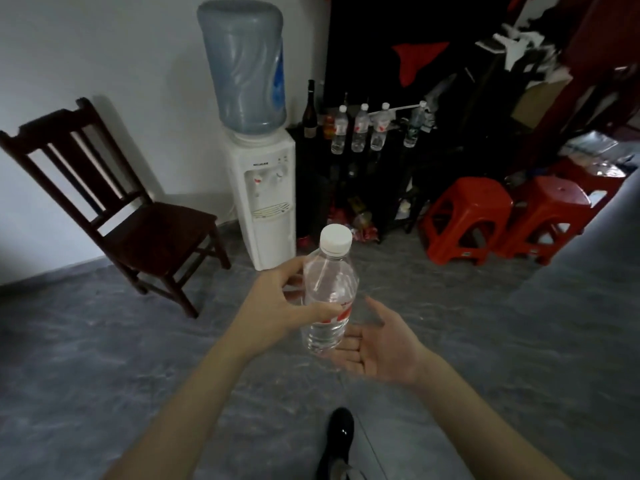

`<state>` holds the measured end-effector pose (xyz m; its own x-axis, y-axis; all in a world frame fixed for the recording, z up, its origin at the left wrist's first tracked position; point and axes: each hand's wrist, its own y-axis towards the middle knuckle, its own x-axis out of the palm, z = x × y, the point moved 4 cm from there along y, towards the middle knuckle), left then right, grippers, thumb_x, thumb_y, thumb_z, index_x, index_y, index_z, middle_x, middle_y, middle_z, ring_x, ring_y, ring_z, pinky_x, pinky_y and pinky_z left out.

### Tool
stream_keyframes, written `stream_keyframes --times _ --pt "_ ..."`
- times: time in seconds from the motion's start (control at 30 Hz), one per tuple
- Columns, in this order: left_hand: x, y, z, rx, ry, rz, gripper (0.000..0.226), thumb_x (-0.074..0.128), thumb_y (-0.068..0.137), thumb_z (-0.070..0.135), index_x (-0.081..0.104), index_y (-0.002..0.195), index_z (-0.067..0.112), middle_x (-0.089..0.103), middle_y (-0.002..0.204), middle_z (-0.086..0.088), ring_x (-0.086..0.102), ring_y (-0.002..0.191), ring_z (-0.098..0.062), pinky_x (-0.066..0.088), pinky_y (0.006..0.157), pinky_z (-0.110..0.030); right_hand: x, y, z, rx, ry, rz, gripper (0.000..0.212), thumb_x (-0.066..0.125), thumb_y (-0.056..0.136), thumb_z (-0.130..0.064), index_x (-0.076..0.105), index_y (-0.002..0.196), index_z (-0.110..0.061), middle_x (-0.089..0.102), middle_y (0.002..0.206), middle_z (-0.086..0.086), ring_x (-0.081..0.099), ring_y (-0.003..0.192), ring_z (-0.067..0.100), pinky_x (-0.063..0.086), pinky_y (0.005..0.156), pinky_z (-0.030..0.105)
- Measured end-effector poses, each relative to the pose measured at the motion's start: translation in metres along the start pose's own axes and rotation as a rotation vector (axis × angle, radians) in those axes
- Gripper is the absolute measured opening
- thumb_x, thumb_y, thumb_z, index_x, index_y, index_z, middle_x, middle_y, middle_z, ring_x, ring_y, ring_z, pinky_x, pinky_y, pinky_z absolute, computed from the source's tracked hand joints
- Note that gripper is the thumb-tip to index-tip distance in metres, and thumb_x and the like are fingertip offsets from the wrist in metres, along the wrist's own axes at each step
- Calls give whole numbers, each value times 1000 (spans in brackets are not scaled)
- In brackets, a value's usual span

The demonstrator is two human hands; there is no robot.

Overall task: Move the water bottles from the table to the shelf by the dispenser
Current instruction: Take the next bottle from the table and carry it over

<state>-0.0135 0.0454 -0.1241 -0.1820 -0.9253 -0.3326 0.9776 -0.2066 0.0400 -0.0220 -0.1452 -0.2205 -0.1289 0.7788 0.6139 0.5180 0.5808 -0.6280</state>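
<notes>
Left hand (277,306) pinches the water bottle (329,299) lightly; right hand (377,344) lies open underneath. Mid-handover, that loose grip could let it slip.

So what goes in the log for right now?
left hand: holds water bottle | right hand: open beneath | shelf: four bottles

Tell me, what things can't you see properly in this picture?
- Head view: the table is outside the frame.
- The shelf beside the dispenser is dark; its lower levels are lost in shadow.
- Labels on the four small bottles on the shelf are too small to read.
- The held bottle hides part of the right hand; the left hand grips it.
</notes>
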Motion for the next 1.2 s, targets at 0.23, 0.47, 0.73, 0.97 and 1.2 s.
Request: stream_keyframes --times 0.23,0.47,0.73,0.97,1.2 --pt "12 122 -6 -4 -8 4 77 86 61 58 66 130 32 75 117 15 70 110 -7 56 100 -41 -44 39 -97 -47 65 -40 91 36 90 -71 56 134 5 56 138 24 59 122 34 52 95 37" --pt "26 251 5 25 -11 0 67 85 65 58 67 125 35 76 112 17 71 105 -4 59 92 -31 -88 77 -196 -50 158 22 80 36 94 -63 58 133 3 55 140 24 62 118 31 50 92 33" --pt "21 348 -11 45 -9 54 62 86 66 52 68 121 31 76 108 19 72 102 -2 54 83 -14 -114 128 -291 3 141 78 79 35 95 -60 57 133 5 60 132 25 69 101 31 54 84 35" --pt "4 447 -40 32 24 52 57 88 67 51 65 119 45 75 110 23 71 103 2 53 84 -11 -141 198 -369 24 158 182 80 24 100 -59 57 131 6 61 130 27 68 102 34 51 87 39" --pt "-17 574 -77 -12 57 -41 59 89 66 55 63 118 45 73 115 24 71 106 2 61 93 -30 -165 279 -461 31 211 306 76 25 101 -58 54 132 5 68 115 26 70 92 34 56 65 34"
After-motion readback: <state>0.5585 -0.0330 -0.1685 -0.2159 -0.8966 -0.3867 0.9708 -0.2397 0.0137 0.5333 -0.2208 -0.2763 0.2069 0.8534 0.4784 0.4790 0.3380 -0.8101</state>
